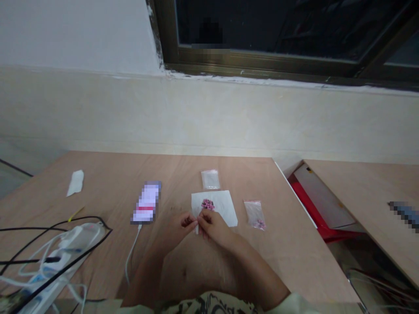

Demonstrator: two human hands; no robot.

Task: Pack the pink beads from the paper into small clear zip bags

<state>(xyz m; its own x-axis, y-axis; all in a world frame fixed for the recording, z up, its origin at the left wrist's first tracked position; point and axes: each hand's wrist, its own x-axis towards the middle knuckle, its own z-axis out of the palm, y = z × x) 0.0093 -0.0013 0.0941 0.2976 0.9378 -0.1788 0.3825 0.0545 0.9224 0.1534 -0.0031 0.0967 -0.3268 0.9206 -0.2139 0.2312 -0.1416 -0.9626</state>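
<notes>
My left hand [186,223] and my right hand [212,226] meet at the near edge of a white paper sheet [225,206], and their fingertips pinch it together. A small heap of pink beads [207,204] lies on the sheet just beyond my fingers. To the right of the sheet is a clear plastic bag [254,214] with a few pink beads in its lower corner. Another small clear plastic bag [210,179] lies beyond the sheet, and nothing shows inside it.
The light wooden table [268,266] holds a blurred phone [146,203] with a white cable, a white scrap of tissue [75,183], and a power strip [62,261] tangled in cables. A red object [307,205] sits in the gap beside a second wooden board [366,196].
</notes>
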